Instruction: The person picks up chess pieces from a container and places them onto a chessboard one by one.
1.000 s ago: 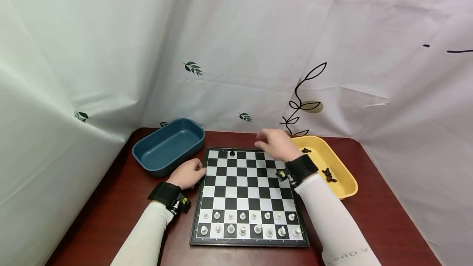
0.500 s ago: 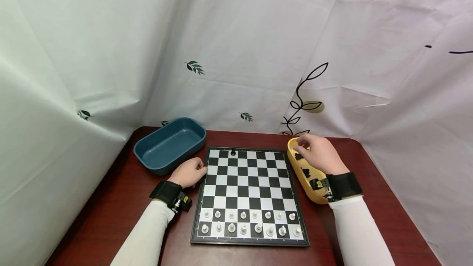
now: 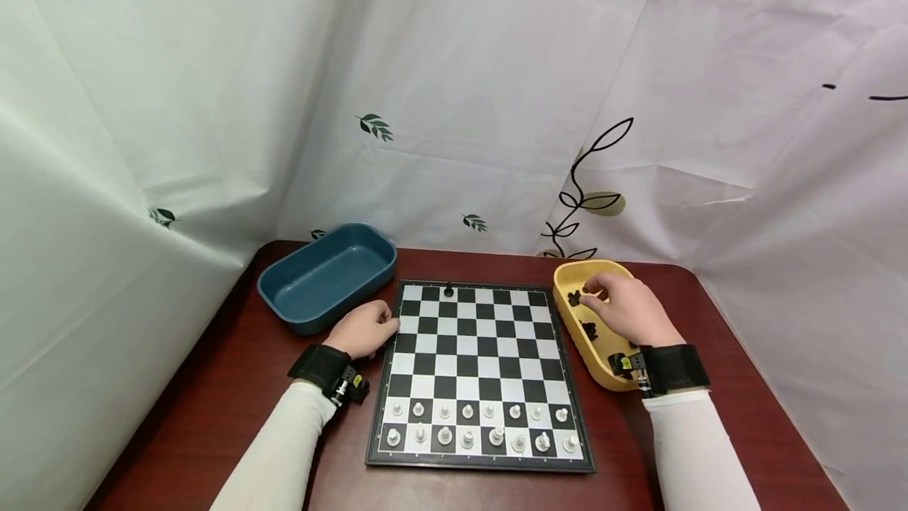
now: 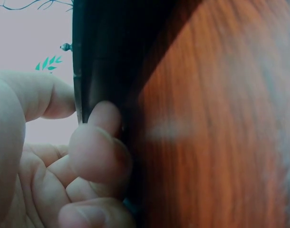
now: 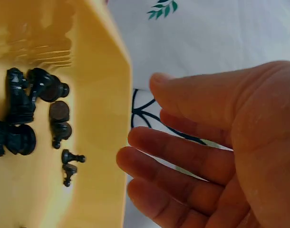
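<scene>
A chessboard [image 3: 478, 369] lies on the table, with white pieces [image 3: 468, 415] in its two near rows and one black piece [image 3: 448, 289] on its far row. My left hand [image 3: 365, 330] sits at the board's left edge; in the left wrist view, the left hand [image 4: 83, 114] has thumb and curled fingers pinching that dark edge [image 4: 102, 57]. My right hand [image 3: 627, 307] hovers over the yellow tray [image 3: 567, 278] and its loose black pieces [image 3: 589, 330]. The right wrist view shows the right hand [image 5: 147, 116] with relaxed fingers holding nothing, beside the tray [image 5: 102, 118] with several black pieces [image 5: 21, 109].
An empty blue tray [image 3: 326, 274] stands at the back left of the dark red table [image 3: 213, 400]. White printed sheets hang close behind and on both sides. The yellow tray lies right against the board's right side.
My right hand has left the far edge of the board, moved right and come down over the yellow tray. The left hand and the board have not moved.
</scene>
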Motion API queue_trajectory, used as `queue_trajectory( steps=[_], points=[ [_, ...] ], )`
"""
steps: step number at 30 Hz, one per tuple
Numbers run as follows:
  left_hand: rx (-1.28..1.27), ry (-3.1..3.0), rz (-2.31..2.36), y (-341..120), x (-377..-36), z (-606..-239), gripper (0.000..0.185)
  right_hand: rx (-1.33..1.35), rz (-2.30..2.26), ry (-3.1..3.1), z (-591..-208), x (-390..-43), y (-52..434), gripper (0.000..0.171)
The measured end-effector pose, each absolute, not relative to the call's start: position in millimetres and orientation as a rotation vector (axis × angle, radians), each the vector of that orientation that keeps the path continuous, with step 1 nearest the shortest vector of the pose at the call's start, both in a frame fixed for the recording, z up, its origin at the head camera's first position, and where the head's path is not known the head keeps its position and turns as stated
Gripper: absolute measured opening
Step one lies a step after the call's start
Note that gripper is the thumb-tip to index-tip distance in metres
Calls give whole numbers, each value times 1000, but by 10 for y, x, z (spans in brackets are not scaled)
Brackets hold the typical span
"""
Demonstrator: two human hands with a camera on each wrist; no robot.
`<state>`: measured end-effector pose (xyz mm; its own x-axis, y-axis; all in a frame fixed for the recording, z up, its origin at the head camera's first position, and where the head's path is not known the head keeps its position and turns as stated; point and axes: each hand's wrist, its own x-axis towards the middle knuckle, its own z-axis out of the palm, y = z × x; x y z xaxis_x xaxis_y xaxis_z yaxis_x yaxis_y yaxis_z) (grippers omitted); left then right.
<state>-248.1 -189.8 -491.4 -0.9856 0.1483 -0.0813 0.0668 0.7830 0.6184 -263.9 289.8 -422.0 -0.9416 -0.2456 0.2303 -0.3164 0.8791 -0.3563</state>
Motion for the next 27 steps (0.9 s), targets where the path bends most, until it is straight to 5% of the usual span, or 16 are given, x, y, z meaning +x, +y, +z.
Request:
queue_trajectory(
  steps=[10,27],
  points=[
    [166,2846,972,-1877,-2477,-4893,25,510,571,-3021,-4292,-2660,2971,37],
    [175,2848,973,-1887,-2490,-4932,25,575,540,-3154,-4543,-2760,2968,37]
  ],
)
